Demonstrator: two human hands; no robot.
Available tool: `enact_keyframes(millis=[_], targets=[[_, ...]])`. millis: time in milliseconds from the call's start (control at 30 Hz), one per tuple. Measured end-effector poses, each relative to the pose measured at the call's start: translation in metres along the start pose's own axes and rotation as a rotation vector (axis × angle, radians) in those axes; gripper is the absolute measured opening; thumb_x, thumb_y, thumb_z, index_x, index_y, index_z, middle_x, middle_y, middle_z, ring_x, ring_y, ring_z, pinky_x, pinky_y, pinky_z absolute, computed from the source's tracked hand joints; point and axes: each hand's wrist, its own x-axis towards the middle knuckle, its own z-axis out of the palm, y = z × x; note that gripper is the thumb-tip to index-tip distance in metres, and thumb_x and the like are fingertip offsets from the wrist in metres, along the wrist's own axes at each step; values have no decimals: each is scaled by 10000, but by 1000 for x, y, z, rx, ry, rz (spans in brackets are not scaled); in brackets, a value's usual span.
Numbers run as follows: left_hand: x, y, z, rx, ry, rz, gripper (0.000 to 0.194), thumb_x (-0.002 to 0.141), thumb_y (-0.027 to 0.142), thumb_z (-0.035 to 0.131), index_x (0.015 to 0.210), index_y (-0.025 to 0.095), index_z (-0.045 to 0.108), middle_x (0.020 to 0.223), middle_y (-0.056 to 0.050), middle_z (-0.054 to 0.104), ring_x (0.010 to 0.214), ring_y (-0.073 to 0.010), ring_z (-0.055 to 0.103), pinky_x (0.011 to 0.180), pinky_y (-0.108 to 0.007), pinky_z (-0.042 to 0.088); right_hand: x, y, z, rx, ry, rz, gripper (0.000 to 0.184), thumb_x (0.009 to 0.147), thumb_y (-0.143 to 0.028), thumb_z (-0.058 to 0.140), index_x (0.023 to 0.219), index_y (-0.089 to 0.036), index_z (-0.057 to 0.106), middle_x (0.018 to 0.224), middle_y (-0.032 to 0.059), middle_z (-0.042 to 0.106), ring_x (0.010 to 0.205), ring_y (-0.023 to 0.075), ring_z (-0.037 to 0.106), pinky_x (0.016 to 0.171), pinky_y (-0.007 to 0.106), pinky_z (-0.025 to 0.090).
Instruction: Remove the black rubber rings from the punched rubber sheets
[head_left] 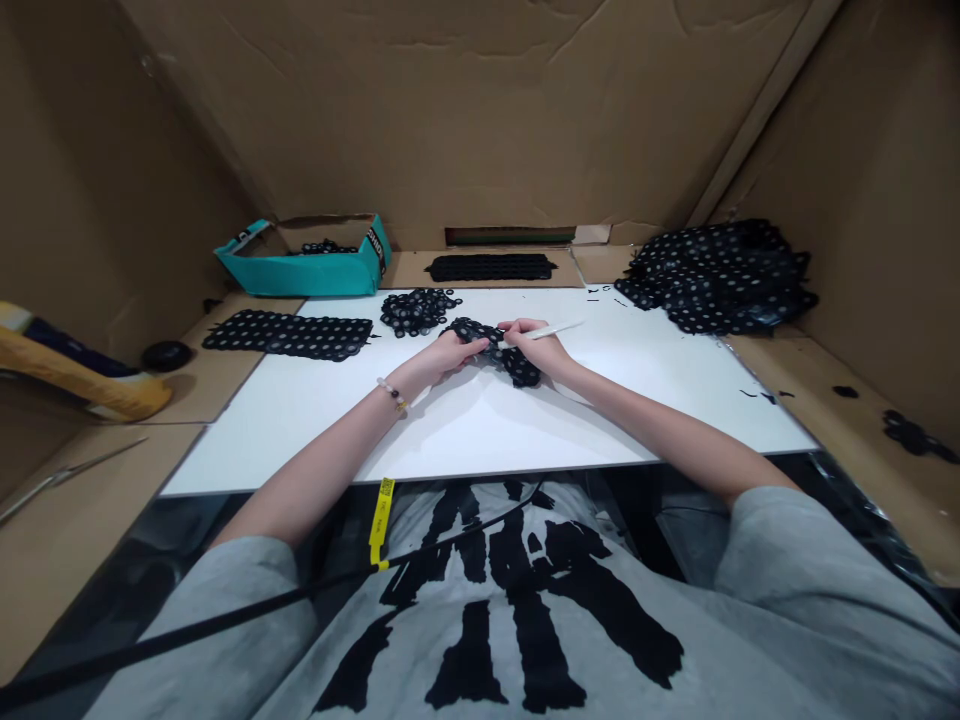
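Both of my hands meet over the middle of a white board [480,420]. My left hand [448,354] is closed on one end of a black perforated rubber sheet [517,365]. My right hand [538,348] grips the sheet's other side and also pinches a thin white stick-like tool [559,328] that points to the right. The sheet is crumpled between the two hands and hangs a little toward the board.
A pile of small black rings [416,310] lies just beyond my hands. A flat perforated sheet [289,334] lies at the left, another [491,267] at the back. A teal box [307,262] stands back left, a heap of sheets [720,275] back right. Cardboard walls surround the bench.
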Motion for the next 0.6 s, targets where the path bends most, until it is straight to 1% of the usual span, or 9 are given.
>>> enact_keyframes(millis=[67,133,200,267,333,433,600], targets=[[1,-2,-1,-9,1,6,440,832,293,789,540,182,479,417,31,406,360,-45,253,377,-234,105,-1,0,1,-28,-14,-21,182,783,-340,577,651,-216,556,1177,74,726,1129,246,645,1044,370,427],[4,-4,-2,-5,3,2,445,832,306,789,540,180,478,415,31,409,354,-43,246,374,-237,87,-3,0,2,-89,-18,-84,182,797,-339,563,659,-223,536,1173,82,718,1170,262,631,1052,389,418],[6,-5,-4,11,-7,-17,448,834,309,785,541,180,473,415,34,409,354,-43,247,374,-237,76,-5,1,5,-167,-16,-171,167,812,-326,539,674,-234,515,1111,88,721,1196,277,614,1042,402,419],[8,-5,-5,27,-22,-40,444,841,300,777,547,180,467,414,40,406,358,-45,256,374,-233,83,-6,2,6,-233,-19,-223,154,825,-321,518,694,-241,505,999,84,720,1150,283,623,1004,402,433],[8,-3,-6,55,-24,-67,437,857,293,759,551,178,469,415,42,403,361,-46,261,374,-232,97,-6,4,7,-273,-32,-231,155,838,-330,506,710,-242,505,896,67,704,1041,273,639,946,386,449],[5,1,-6,115,-7,-108,426,878,290,733,551,175,486,430,35,411,368,-53,264,381,-244,113,-4,7,7,-291,-53,-218,162,848,-344,507,724,-240,502,817,37,678,911,242,632,867,352,454],[2,6,-6,114,-27,-125,414,896,265,705,543,169,511,444,19,428,399,-67,296,400,-249,137,-3,6,5,-291,-73,-194,162,852,-338,501,723,-239,492,784,25,663,872,231,626,835,341,439]])
